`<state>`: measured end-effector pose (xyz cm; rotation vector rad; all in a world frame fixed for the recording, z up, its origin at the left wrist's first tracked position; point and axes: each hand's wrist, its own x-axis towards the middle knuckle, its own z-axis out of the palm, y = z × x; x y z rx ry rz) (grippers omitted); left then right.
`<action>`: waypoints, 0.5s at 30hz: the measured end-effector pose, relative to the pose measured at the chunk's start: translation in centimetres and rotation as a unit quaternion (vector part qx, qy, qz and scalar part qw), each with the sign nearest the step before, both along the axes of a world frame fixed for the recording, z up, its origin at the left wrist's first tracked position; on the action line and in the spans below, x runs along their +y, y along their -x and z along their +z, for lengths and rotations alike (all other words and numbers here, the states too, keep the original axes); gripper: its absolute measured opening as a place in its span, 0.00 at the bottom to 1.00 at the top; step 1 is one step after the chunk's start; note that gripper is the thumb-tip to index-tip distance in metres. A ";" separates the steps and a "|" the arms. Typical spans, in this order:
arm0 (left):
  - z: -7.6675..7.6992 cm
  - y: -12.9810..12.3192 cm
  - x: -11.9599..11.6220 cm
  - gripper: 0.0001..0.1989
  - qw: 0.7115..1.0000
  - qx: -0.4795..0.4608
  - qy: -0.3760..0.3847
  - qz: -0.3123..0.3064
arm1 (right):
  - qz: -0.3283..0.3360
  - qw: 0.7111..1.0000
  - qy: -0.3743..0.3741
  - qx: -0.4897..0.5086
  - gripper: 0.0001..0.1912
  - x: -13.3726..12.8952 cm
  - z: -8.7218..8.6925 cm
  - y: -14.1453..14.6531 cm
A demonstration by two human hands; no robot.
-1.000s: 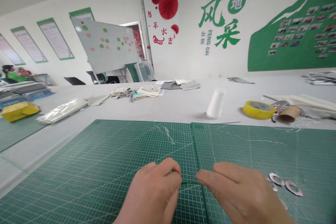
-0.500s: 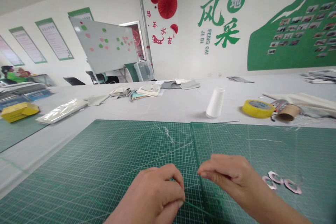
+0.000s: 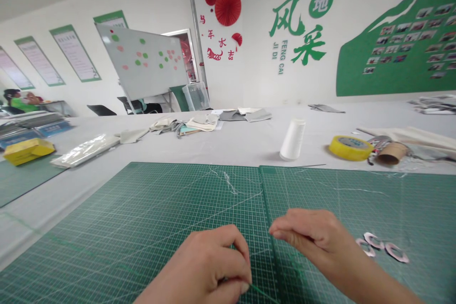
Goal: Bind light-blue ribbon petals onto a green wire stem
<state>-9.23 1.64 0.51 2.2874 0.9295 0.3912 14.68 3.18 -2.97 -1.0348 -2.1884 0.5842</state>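
Note:
Low in the head view, my left hand (image 3: 210, 263) is closed, thumb against curled fingers, pinching a thin green thread (image 3: 262, 291) that runs out to its lower right. My right hand (image 3: 311, 230) hovers just right of it with thumb and fingertips pressed together; whatever is between them is too small to see. Both hands are above the green cutting mats (image 3: 171, 209), near the seam. A blurred green strand crosses the left mat. Several pale pink rings with dark edges (image 3: 397, 252) lie beside my right forearm.
Behind the mats stands a white thread cone (image 3: 292, 140), with a yellow tape roll (image 3: 351, 148) and a cardboard tube (image 3: 392, 153) to its right. Fabric pieces (image 3: 201, 122) lie farther back. A yellow box (image 3: 28, 151) is at left. Another person sits far left.
My left hand has shifted slightly down and left, still pinching the green thread. My right hand has barely moved and keeps its pinch.

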 end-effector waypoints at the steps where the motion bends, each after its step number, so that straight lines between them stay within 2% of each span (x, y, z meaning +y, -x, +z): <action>1: 0.1 0.0 0.0 0.11 1.000 -0.019 0.016 0.003 | -0.003 1.000 0.001 0.005 0.16 0.0 0.0 0.0; 5: 0.2 -0.2 0.0 0.10 0.989 -0.126 0.064 0.032 | -0.024 1.000 0.006 0.008 0.16 -0.2 -0.1 0.3; 9: 0.0 -0.6 0.0 0.07 0.963 -0.212 0.129 0.104 | -0.046 0.999 0.014 -0.007 0.15 -0.2 -0.6 1.0; 12: -0.4 -0.8 0.2 0.06 0.951 -0.233 0.135 0.150 | -0.052 0.998 0.028 -0.036 0.15 -0.3 -1.5 1.7; 15: -0.9 -0.7 0.5 0.06 0.946 -0.238 0.113 0.189 | -0.046 0.997 0.007 -0.064 0.18 -0.6 -2.6 2.6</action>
